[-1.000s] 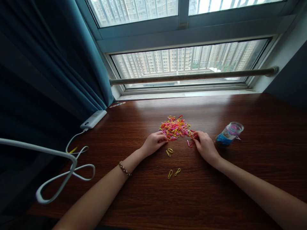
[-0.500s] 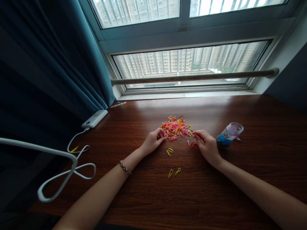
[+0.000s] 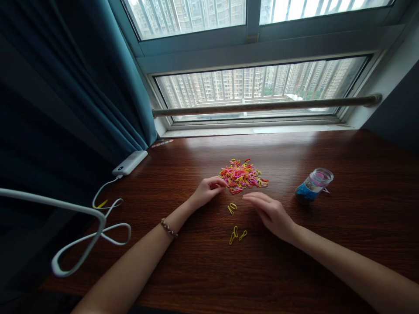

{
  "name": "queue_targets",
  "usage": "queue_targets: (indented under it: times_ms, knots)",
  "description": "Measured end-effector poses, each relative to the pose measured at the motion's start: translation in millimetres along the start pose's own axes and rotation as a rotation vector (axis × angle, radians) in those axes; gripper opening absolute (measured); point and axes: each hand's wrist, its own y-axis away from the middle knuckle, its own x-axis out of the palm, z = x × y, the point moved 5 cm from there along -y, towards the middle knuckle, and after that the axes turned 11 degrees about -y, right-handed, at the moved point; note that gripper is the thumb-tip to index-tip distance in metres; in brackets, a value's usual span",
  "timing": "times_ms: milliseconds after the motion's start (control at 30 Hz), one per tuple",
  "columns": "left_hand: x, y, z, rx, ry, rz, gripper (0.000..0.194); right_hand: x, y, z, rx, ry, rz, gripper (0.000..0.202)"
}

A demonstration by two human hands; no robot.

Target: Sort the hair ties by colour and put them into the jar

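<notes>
A heap of small rubber bands [image 3: 242,175] in pink, red, yellow and orange lies on the brown wooden table [image 3: 196,270]. My left hand [image 3: 211,190] is at the heap's left edge, thumb and fingertips pinched together; what they hold is too small to make out. My right hand [image 3: 270,213] lies in front of the heap on the right, with fingers stretched out and nothing visible in them. Between the hands is a pair of yellow rubber bands [image 3: 232,208]. Closer to me lie a few more yellow rubber bands [image 3: 242,235].
To the right, a clear jar [image 3: 313,186] with a blue label leans on the table. A white power bank [image 3: 130,163] with a white cable [image 3: 101,218] is at the left, beside the blue curtain [image 3: 131,96]. Behind the table runs a window with a rail [image 3: 262,106].
My right hand has moved left and nearer to me, its fingers straightening. Loose pink and red bands beside it no longer lie apart there. Another yellow band has appeared in the nearest group.
</notes>
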Motion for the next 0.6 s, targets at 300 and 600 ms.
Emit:
queue_targets:
  times_ms: [300, 600]
  knots:
    - [27.5, 13.1, -28.2, 0.032, 0.09, 0.448, 0.023, -18.0, 1.8, -60.6, 0.208, 0.431, -0.143, 0.036]
    - [-3.1, 2.7, -8.2, 0.142, -0.299, -0.163, 0.015, -21.4, 4.3, -44.8, 0.364, 0.694, -0.186, 0.029]
